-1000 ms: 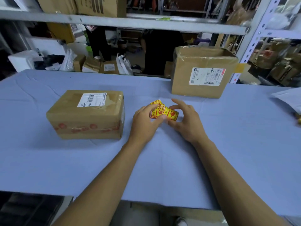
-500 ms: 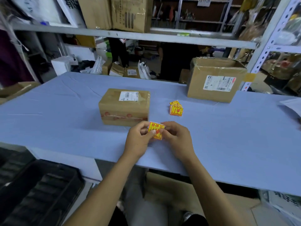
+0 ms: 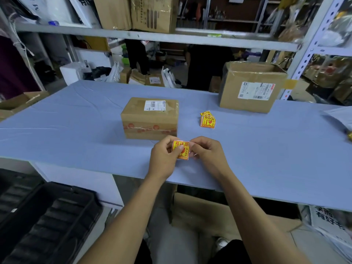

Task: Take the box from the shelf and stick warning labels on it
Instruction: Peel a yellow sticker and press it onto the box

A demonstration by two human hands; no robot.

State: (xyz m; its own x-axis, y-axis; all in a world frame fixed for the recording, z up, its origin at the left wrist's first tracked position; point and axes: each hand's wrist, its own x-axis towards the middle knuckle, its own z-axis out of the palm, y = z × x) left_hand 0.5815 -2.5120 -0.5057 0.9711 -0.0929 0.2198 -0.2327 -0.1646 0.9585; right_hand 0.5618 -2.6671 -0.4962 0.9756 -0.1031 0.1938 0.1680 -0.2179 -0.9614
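Observation:
A taped brown box (image 3: pixel 150 119) with a white shipping label on top rests on the blue table (image 3: pixel 76 134). Just in front of it, both hands pinch one yellow-and-red warning label (image 3: pixel 182 151): my left hand (image 3: pixel 164 159) grips its left edge, my right hand (image 3: pixel 206 155) its right edge. The label is held above the table near the front edge, close to the box's near side but apart from it. A small stack of the same warning labels (image 3: pixel 207 120) lies to the right of the box.
A larger open cardboard box (image 3: pixel 249 88) stands at the table's back right. A metal shelf (image 3: pixel 152 36) with cartons runs above the far edge. White paper (image 3: pixel 341 116) lies at the right edge. Black crates (image 3: pixel 43 216) sit on the floor at left.
My hands lifted one label off the stack and drew it back toward me, to just in front of the box. The camera view pulled back; the stack stays on the table.

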